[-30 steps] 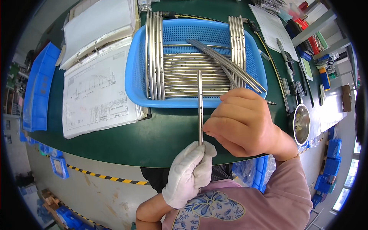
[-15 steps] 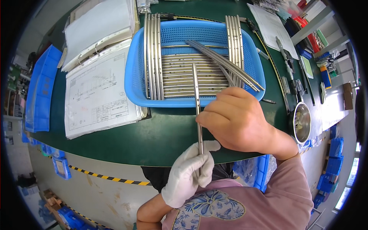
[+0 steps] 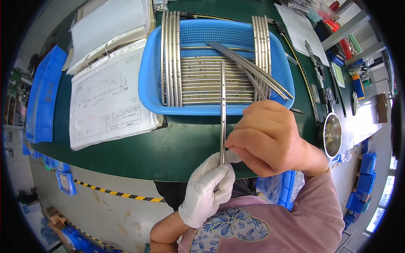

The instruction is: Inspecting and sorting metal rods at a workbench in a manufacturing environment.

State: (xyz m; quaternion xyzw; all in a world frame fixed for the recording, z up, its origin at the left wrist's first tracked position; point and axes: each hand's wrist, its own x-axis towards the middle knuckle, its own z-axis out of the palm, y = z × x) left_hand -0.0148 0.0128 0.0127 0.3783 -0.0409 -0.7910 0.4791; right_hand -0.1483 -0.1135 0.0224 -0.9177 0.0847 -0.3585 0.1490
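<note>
My left hand point(image 3: 208, 188), in a white glove, grips the near end of a long thin metal rod point(image 3: 222, 105) that has small holes along it. The rod points away from me, its far end over the blue basket point(image 3: 148, 80). My bare right hand point(image 3: 266, 138) is closed beside the rod at its lower part, fingertips touching it, and seems to pinch something small against it. The basket holds several similar metal rods point(image 3: 202, 80), some lying across, some stacked along its left and right sides, a few slanting over the rest.
An open binder with a technical drawing sheet point(image 3: 107, 97) lies left of the basket on the green table point(image 3: 181, 143). Blue bins point(image 3: 42, 95) stand at far left. A round metal dish point(image 3: 332, 134), papers and hand tools lie at right.
The rod has shifted slightly right and further over the basket. My right hand moved a little lower along it; the left hand keeps its grip.
</note>
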